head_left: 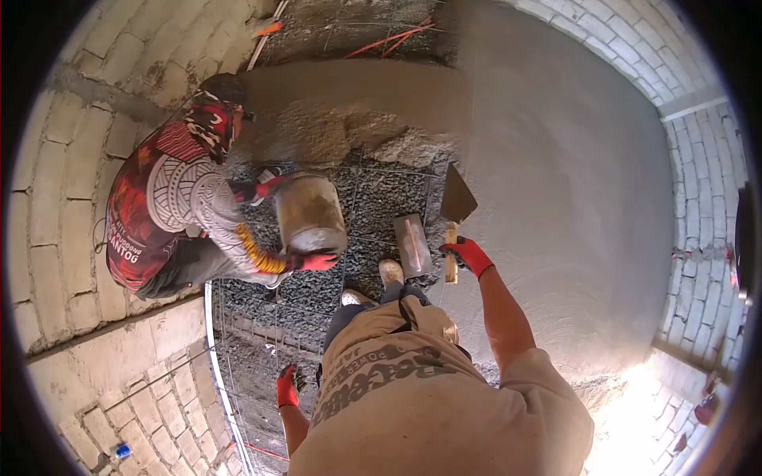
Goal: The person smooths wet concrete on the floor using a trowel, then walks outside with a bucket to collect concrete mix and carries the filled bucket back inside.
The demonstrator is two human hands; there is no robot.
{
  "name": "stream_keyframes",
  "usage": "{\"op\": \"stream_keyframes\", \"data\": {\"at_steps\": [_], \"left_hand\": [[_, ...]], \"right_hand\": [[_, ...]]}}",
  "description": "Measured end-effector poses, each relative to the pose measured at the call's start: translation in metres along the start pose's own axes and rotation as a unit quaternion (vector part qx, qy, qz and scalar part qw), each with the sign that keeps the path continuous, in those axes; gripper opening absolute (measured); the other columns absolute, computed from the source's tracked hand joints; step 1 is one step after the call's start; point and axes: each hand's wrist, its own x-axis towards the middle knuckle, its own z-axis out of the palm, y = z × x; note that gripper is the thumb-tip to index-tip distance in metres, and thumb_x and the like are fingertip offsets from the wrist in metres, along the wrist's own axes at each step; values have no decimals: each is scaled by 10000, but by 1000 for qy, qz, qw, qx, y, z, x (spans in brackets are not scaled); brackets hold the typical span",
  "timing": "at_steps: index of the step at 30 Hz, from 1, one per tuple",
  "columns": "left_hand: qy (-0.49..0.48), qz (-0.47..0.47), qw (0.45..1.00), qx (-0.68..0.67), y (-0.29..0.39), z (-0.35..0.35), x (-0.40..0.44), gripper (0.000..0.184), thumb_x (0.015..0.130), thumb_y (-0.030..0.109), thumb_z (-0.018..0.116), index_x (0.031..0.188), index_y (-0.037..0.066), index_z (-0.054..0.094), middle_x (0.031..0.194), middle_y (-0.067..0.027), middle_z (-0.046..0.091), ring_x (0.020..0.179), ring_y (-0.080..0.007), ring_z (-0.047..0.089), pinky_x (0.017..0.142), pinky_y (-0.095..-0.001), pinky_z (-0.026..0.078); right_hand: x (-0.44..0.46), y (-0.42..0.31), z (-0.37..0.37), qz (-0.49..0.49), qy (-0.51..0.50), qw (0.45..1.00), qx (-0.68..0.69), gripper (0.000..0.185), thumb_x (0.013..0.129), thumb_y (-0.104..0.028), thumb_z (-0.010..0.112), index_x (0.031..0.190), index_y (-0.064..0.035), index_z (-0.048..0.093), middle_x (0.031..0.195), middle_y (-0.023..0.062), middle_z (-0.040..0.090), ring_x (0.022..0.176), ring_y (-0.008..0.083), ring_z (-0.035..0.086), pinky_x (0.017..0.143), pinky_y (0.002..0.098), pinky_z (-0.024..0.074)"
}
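Observation:
My right hand (470, 255), in a red and black glove, is closed around the wooden handle of a pointed trowel (458, 197). Its triangular blade points away from me, over the edge of the smooth wet concrete (563, 182). Low on the left, my left hand (289, 387) hangs beside my body in a matching glove, fingers loosely apart and holding nothing. In front of my shoes lies a rectangular finishing trowel (411, 246) with a long handle, on the gravel (381, 198).
At left a crouching co-worker (186, 190) tips a dirty bucket (309, 214) with both gloved hands. Thin rebar crosses the gravel. Rough concrete (341, 131) lies beyond it. Block walls (55, 182) enclose the space, and a white pipe (213, 341) runs along the left.

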Motion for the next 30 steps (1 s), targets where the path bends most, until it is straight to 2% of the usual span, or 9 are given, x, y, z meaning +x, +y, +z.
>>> {"op": "stream_keyframes", "data": {"at_steps": [1, 4, 5, 6, 14, 20, 30], "left_hand": [[-6, 5, 1000, 1, 0, 0, 1, 183, 880, 273, 629, 1034, 175, 635, 777, -21, 647, 612, -181, 640, 520, -324, 501], [-2, -3, 1000, -4, 0, -1, 1, 184, 883, 263, 623, 1039, 166, 636, 769, -23, 649, 607, -175, 639, 518, -319, 503], [-3, -4, 1000, -2, -1, -1, 2, 184, 883, 263, 623, 1039, 166, 636, 769, -23, 649, 607, -175, 639, 518, -319, 503], [0, 0, 1000, -4, -1, -3, 2, 184, 887, 262, 619, 1043, 166, 635, 773, -24, 651, 608, -175, 639, 518, -319, 505], [27, -13, 1000, -3, -3, -12, 3, 211, 898, 261, 608, 1092, 182, 621, 797, -22, 659, 618, -181, 643, 529, -327, 520], [9, 30, 999, 23, -5, -12, -7, 232, 883, 269, 626, 1092, 170, 630, 923, -43, 667, 679, -181, 654, 548, -331, 527], [27, -10, 1000, -7, -23, -20, 10, 237, 849, 238, 646, 1077, 174, 643, 870, -40, 671, 688, -190, 640, 575, -340, 526]], "right_hand": [[2, 4, -1, 1, 4, 1000, 2, 356, 763, -338, 764, 939, -41, 674, 785, 2, 646, 630, 95, 560, 579, 270, 454], [3, 9, 2, -2, 10, 1000, -11, 367, 760, -343, 764, 942, -37, 675, 795, 5, 652, 643, 97, 570, 587, 271, 460], [0, 9, 4, -3, 14, 1000, -12, 340, 767, -344, 760, 924, -56, 669, 757, -8, 623, 610, 89, 535, 558, 263, 427], [-2, 7, 6, -4, 16, 1000, -14, 313, 773, -344, 756, 905, -75, 664, 718, -22, 594, 577, 81, 499, 529, 256, 395], [-7, 9, 16, 1, 17, 1000, -15, 296, 782, -336, 750, 922, -87, 670, 722, -29, 597, 572, 73, 492, 515, 244, 380], [-1, 15, 22, -6, 9, 1000, 3, 255, 810, -307, 725, 941, -94, 680, 714, -33, 598, 552, 68, 481, 506, 242, 372], [10, 11, 16, 0, 11, 1000, -23, 260, 788, -302, 742, 911, -84, 673, 699, -26, 594, 553, 75, 490, 507, 250, 381]]}}
